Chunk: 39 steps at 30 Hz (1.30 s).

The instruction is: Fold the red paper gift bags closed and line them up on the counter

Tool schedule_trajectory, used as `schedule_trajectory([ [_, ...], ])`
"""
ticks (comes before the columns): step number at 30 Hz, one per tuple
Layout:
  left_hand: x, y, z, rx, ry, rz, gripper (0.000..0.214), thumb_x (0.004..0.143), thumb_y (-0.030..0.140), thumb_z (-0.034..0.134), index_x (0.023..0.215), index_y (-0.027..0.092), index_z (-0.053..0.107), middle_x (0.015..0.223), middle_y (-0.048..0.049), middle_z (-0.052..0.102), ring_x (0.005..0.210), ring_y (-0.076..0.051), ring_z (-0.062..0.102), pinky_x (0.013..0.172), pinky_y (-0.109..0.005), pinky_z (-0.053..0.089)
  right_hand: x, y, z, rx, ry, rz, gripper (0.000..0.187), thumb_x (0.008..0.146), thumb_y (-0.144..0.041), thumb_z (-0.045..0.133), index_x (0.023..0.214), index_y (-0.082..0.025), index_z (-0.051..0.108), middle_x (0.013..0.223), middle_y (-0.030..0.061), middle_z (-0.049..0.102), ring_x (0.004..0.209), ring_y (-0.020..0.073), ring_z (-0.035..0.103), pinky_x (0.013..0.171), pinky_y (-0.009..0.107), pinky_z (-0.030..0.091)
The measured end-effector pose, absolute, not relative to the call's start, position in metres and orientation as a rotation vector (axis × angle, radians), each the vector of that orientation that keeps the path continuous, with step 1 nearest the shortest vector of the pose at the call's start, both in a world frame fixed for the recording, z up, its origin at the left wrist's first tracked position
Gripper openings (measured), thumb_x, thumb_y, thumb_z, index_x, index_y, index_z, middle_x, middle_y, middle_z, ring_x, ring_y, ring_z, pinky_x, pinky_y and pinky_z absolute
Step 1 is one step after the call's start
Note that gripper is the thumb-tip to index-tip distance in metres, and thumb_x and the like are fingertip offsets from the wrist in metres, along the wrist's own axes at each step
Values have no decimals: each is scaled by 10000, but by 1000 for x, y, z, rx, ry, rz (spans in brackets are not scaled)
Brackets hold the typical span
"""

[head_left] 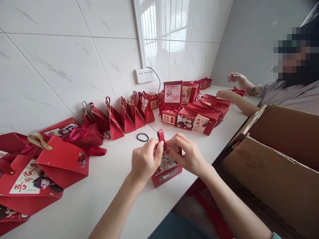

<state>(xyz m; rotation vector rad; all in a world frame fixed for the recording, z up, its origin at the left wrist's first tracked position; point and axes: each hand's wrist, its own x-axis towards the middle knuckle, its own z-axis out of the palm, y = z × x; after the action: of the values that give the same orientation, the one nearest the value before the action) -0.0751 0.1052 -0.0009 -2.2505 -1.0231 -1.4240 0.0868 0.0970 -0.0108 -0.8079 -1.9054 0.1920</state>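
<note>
A red gift box point(166, 166) with a printed couple and a clear window stands on the white table near its front edge. From its top rises a dark red ribbon loop point(161, 134). My left hand point(147, 157) pinches the ribbon from the left, thumb against the fingers. On the other side, my right hand point(185, 151) has its fingertips closed at the ribbon's base, partly covering the box top. Just behind my left hand lies a black hair tie point(142, 137).
Triangular red boxes point(117, 122) line the tiled wall, with more boxes point(59, 162) piled at left and others point(199, 116) grouped behind. A co-worker's hands point(225, 94) are at far right. Cardboard cartons point(271, 159) stand beside the table. A power strip point(145, 76) is on the wall.
</note>
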Motion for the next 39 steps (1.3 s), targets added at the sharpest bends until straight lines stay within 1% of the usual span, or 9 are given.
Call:
schedule_trajectory([
  [5, -75, 103, -2, -2251, -1075, -1391, 263, 932, 216, 465, 672, 186, 486, 481, 65, 542, 341, -48, 435, 373, -171, 294, 86, 95, -11, -821, -1907, 178, 103, 888, -139, 516, 920, -191, 599, 731, 6, 512, 562, 100, 491, 490, 220, 432],
  [11, -74, 103, -3, -2255, -1078, -1397, 278, 944, 219, 445, 668, 191, 468, 474, 71, 512, 344, -43, 394, 369, -172, 273, 80, 96, -13, -856, -1873, 122, 107, 855, -107, 510, 862, -207, 547, 697, -3, 489, 538, 108, 463, 462, 226, 406],
  [15, -75, 104, -4, -2276, -1069, -1411, 262, 932, 200, 468, 670, 189, 464, 484, 74, 503, 341, -39, 380, 362, -171, 262, 76, 97, -15, -895, -1842, 69, 109, 830, -97, 508, 818, -206, 519, 681, -13, 460, 529, 104, 429, 463, 227, 378],
  [20, -76, 104, -4, -2290, -1074, -1413, 251, 926, 202, 475, 676, 188, 473, 494, 74, 506, 342, -38, 392, 365, -170, 264, 75, 97, -14, -898, -1837, 99, 75, 825, -136, 539, 813, -207, 515, 699, -7, 464, 558, 113, 441, 485, 231, 387],
  [24, -76, 104, -4, -2295, -1087, -1413, 256, 926, 210, 482, 672, 188, 470, 482, 80, 505, 336, -37, 395, 364, -173, 262, 75, 95, -12, -912, -1852, 118, 80, 837, -126, 519, 811, -201, 515, 709, -3, 468, 561, 109, 443, 494, 226, 389],
  [29, -75, 103, -3, -2301, -1107, -1407, 257, 921, 212, 491, 667, 188, 466, 480, 85, 498, 337, -39, 380, 369, -172, 266, 73, 96, -13, -952, -1831, 36, 94, 823, -127, 522, 783, -202, 481, 712, -11, 451, 557, 99, 429, 487, 213, 377],
  [34, -79, 100, 3, -2411, -1240, -1367, 259, 929, 257, 445, 676, 202, 454, 505, 72, 512, 376, -63, 421, 391, -187, 283, 74, 97, -13, -961, -1855, 70, 107, 807, -121, 530, 767, -199, 468, 708, -17, 435, 557, 95, 412, 481, 205, 363],
  [36, -83, 98, 10, -2590, -1326, -1273, 209, 915, 273, 418, 720, 209, 462, 557, 56, 541, 435, -88, 475, 430, -198, 326, 75, 96, -12, -957, -1867, 88, 98, 809, -125, 533, 774, -197, 476, 710, -14, 441, 564, 99, 415, 486, 210, 367],
  [39, -88, 94, 23, -2831, -1424, -1008, 40, 838, 236, 444, 820, 217, 475, 641, 45, 555, 499, -121, 500, 482, -223, 371, 76, 95, -12, -944, -1880, 121, 69, 827, -126, 518, 803, -190, 506, 731, 1, 464, 596, 112, 451, 515, 222, 404],
])
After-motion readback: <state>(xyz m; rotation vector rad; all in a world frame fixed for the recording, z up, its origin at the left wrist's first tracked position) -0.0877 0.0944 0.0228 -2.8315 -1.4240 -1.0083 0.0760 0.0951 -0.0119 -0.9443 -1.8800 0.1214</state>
